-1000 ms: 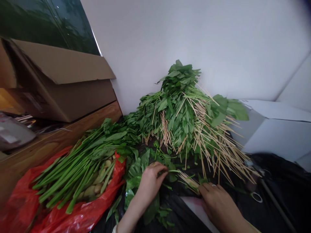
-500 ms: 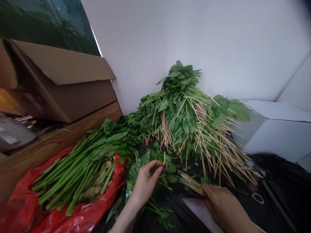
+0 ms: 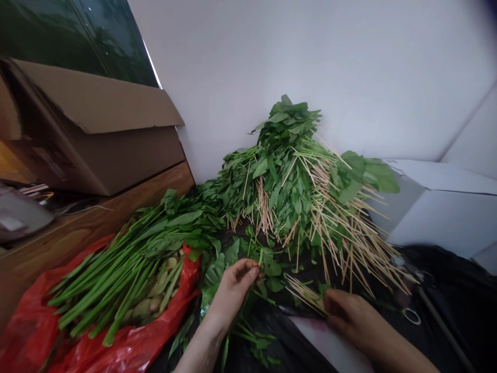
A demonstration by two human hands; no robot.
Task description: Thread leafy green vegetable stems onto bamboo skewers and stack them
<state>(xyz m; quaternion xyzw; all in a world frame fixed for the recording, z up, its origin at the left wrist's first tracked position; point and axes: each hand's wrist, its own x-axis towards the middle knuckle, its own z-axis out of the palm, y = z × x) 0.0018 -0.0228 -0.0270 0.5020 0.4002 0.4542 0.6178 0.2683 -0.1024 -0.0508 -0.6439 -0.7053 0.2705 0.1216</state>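
Note:
My left hand (image 3: 236, 284) is closed in a pinch, thumb against forefinger, on a short green stem (image 3: 261, 257) that sticks up past the fingertips. Loose leafy greens (image 3: 273, 267) lie just beyond it. To the right, my right hand (image 3: 347, 313) has its fingers curled at the end of a small bunch of thin wooden skewers (image 3: 303, 292). A bit of green leaf (image 3: 323, 288) shows by its fingertips; what those fingers grip is hidden. Beneath that hand lies a pale board or sheet (image 3: 314, 331) with a pinkish mark.
Behind the hands rises a heap of leafy greens on skewers (image 3: 295, 191). At left, a red plastic bag (image 3: 171, 326) holds long green stalks (image 3: 112, 274). A cardboard box (image 3: 116, 150) stands on a wooden ledge (image 3: 155, 186). A white box (image 3: 446, 217) and black plastic (image 3: 454, 290) are at right.
My right hand has turned and shifted slightly, so its curled fingers show more from the side. My left hand still pinches the stem, lowered a little.

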